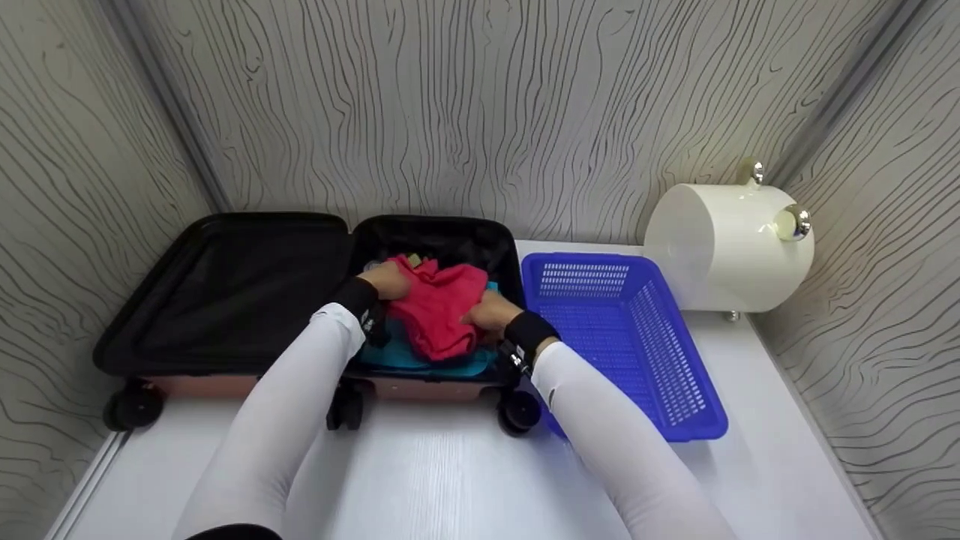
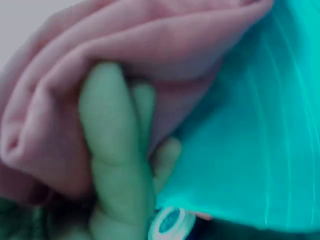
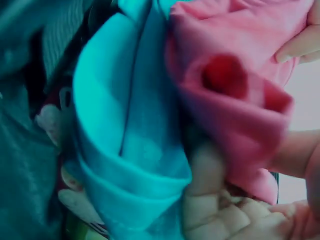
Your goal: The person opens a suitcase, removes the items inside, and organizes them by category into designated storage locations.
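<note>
At the left of the head view an open suitcase [image 1: 225, 300] lies flat on the white desk [image 1: 450, 465], its empty lid half toward the left edge and its filled half at the centre. In that centre half sits a folded red garment [image 1: 439, 311] on top of a turquoise garment [image 1: 405, 358].

The left hand [image 1: 386, 279] is on the upper left end of the red garment; the left wrist view shows its fingers [image 2: 112, 150] curled into the pink-red folds, gripping them. The right hand [image 1: 491, 313] is at the garment's lower right end, and the right wrist view shows the palm under the red cloth [image 3: 235, 90] with fingers curled round it, turquoise fabric [image 3: 130, 140] just beside.

To do this well, both hands should keep an even grip on the two ends so the fold does not open, and press the bundle down flat onto the turquoise layer rather than drop it. Loose edges are best tucked inside the suitcase wall so nothing hangs over the rim.

Right of the suitcase, touching it, stands an empty blue basket [image 1: 675, 375], and at the upper right a white cylinder [image 1: 724, 247].
</note>
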`<state>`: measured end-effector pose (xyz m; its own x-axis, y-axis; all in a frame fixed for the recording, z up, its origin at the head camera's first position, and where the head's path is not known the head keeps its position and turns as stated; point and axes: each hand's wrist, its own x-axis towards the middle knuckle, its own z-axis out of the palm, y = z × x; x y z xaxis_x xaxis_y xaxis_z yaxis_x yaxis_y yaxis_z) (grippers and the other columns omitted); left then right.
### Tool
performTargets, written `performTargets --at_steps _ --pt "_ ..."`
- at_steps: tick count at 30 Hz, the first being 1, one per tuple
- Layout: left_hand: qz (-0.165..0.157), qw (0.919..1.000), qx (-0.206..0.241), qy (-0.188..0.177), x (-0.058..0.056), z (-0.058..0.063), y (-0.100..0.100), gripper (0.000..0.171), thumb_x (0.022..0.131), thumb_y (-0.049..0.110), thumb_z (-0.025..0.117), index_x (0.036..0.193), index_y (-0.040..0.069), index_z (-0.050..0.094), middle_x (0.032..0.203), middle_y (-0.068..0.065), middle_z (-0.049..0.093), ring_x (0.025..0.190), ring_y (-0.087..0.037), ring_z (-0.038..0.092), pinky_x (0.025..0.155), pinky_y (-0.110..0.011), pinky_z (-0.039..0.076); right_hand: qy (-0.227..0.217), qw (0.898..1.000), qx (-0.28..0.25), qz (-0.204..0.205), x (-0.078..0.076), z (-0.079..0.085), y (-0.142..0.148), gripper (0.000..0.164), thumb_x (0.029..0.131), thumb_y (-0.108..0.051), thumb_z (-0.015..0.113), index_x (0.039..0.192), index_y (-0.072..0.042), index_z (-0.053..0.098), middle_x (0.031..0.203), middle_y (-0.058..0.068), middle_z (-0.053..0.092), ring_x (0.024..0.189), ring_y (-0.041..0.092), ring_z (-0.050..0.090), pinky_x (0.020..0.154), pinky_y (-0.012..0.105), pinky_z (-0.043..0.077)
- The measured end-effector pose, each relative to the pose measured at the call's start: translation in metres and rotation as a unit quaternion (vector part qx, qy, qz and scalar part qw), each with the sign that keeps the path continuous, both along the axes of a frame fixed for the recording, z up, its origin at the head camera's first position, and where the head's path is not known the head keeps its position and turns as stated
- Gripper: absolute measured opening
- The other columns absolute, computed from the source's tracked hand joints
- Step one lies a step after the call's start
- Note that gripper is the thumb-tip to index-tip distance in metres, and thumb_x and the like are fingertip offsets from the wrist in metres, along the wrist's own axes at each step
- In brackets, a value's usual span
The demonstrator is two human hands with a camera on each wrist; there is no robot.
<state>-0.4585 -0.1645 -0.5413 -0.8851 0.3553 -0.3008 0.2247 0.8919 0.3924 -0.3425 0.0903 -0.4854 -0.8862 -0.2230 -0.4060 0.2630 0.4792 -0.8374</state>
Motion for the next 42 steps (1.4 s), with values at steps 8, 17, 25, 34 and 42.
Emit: performTargets --at_steps 8,17,25,34,42 --pt "0.150 0.9600 0.216 -0.096 0.083 0.119 0.028 0.010 0.093 0.003 0.046 0.086 0.009 0.051 0.091 -0.007 0.057 0.069 -0.012 0.054 0.064 -0.026 0.049 -0.055 0.991 -0.102 -0.070 0.002 0.008 0.004 0.022 0.090 0.002 0.059 0.110 -0.004 0.052 0.104 0.006 0.053 0.075 0.014 0.060 0.063 0.025 0.055" --pt "0.196 0.8811 0.402 -0.155 0.122 0.172 0.065 0.017 0.101 -0.004 0.046 0.092 0.010 0.045 0.084 -0.001 0.050 0.063 -0.009 0.057 0.059 -0.022 0.053 -0.072 0.977 -0.192 -0.050 0.010 0.019 0.026 0.010 0.102 -0.001 0.064 0.111 0.003 0.063 0.079 -0.002 0.067 0.066 0.006 0.069 0.063 0.019 0.059" --pt "0.174 0.8854 0.416 -0.111 0.134 0.186 0.084 0.005 0.108 0.002 0.052 0.108 0.007 0.050 0.094 -0.006 0.054 0.063 -0.012 0.059 0.062 -0.023 0.054 -0.004 0.971 -0.235 -0.053 0.008 0.050 0.073 0.012 0.104 -0.001 0.061 0.116 0.001 0.061 0.082 -0.002 0.073 0.072 0.007 0.073 0.067 0.020 0.060" --pt "0.116 0.9373 0.328 -0.019 0.137 0.162 0.128 0.032 0.108 0.008 0.051 0.137 -0.006 0.053 0.122 -0.018 0.059 0.080 -0.016 0.056 0.080 -0.028 0.048 0.105 0.981 -0.161 -0.034 0.007 0.076 0.134 0.054 0.107 -0.001 0.060 0.156 0.009 0.041 0.119 0.007 0.069 0.091 0.004 0.070 0.080 0.019 0.059" --pt "0.072 0.9393 0.334 0.030 0.137 0.138 0.177 0.028 0.095 0.006 0.057 0.121 0.000 0.066 0.124 -0.018 0.071 0.106 -0.027 0.065 0.095 -0.042 0.057 0.171 0.981 -0.087 -0.026 0.015 0.083 0.185 0.065 0.106 -0.003 0.063 0.164 0.006 0.036 0.141 0.026 0.065 0.095 0.001 0.070 0.085 0.019 0.059"
